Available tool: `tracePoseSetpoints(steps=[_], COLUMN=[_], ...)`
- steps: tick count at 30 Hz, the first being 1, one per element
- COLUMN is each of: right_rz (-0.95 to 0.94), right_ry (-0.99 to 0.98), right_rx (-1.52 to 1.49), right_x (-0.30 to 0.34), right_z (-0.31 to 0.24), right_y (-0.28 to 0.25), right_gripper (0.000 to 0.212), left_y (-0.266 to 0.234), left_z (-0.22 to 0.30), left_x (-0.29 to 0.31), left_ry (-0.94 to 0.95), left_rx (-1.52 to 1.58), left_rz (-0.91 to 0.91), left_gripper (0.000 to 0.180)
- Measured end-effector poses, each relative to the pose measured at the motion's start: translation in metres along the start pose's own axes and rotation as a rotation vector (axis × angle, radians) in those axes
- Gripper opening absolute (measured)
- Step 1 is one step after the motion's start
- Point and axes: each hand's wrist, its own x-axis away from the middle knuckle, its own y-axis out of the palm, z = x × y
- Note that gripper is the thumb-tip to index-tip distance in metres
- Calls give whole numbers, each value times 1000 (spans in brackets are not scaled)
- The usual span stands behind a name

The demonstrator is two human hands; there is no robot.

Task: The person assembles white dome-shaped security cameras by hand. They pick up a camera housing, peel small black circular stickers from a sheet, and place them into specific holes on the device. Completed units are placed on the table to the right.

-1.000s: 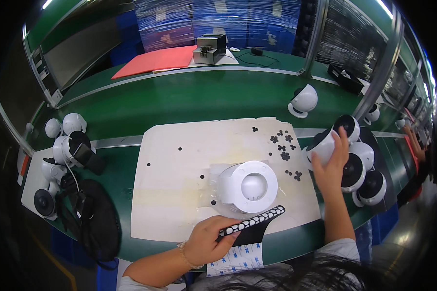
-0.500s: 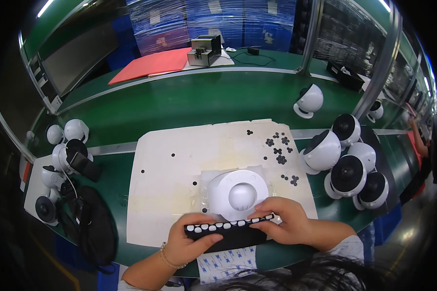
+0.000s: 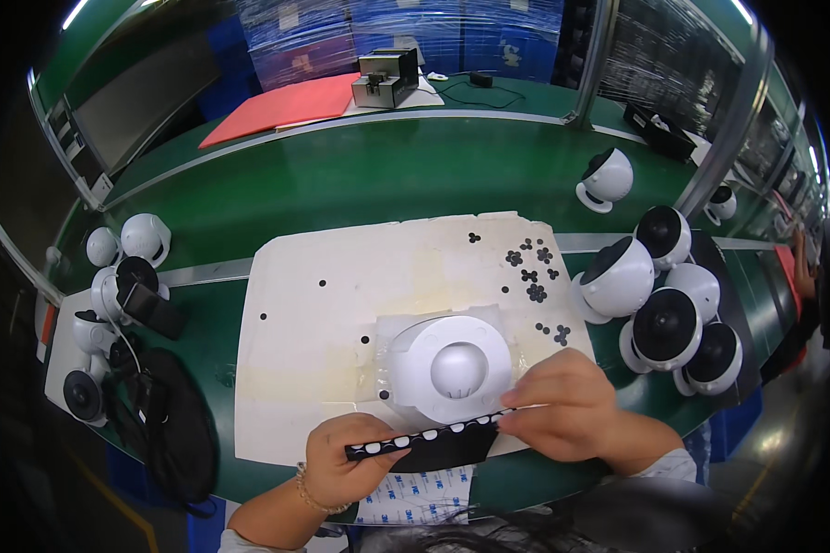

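My left hand (image 3: 343, 461), with a beaded bracelet at the wrist, grips the left end of a black sheet of round stickers (image 3: 454, 450). A row of white rounds runs along its folded upper edge, which rises to the right. At that right end the thumb and fingers of my right hand (image 3: 563, 410) are pinched together; whether a sticker is between them is too small to see. Just beyond the sheet a white round device (image 3: 496, 355) rests base up on a clear wrapping, on a cream board (image 3: 290, 369). Printed white backing paper (image 3: 415, 500) lies below the sheet.
Several black dots (image 3: 537, 292) lie on the board's right side. Black-and-white round devices (image 3: 666, 323) crowd the right; more (image 3: 146, 241) stand left beside a black bag (image 3: 183, 429). A metal box (image 3: 385, 78) and red sheet (image 3: 290, 103) sit on the far ledge.
The black sheet has tilted, its left end dropping. My left hand has shifted slightly left and down, and my right hand has moved a little right and up. The view has shifted slightly.
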Motion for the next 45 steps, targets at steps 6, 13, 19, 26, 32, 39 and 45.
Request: tracePoseSetpoints(steps=[6, 13, 19, 26, 32, 39, 45], right_rz=[38, -122, 57, -66, 199, 148, 160], right_ry=[43, -15, -83, -226, 366, 401, 425], right_rx=[-27, -107, -286, -264, -456, -507, -345], right_x=[-11, -1, -8, -5, -23, -20, -18], right_z=[-7, -11, -10, -15, 18, 24, 21], right_y=[14, 11, 43, 26, 27, 26, 25], right_gripper=[30, 34, 44, 50, 55, 54, 51], left_y=[-2, -3, 0, -3, 4, 4, 6], left_z=[1, 5, 4, -3, -15, -12, -11], left_x=[-1, 0, -2, 0, -2, 2, 2], left_ry=[32, 27, 96, 64, 263, 307, 316], left_rx=[-64, -106, -66, -132, -225, -327, -346], left_rz=[-95, -93, -98, -161, -198, -260, -221], left_gripper=[15, 18, 21, 27, 32, 32, 31])
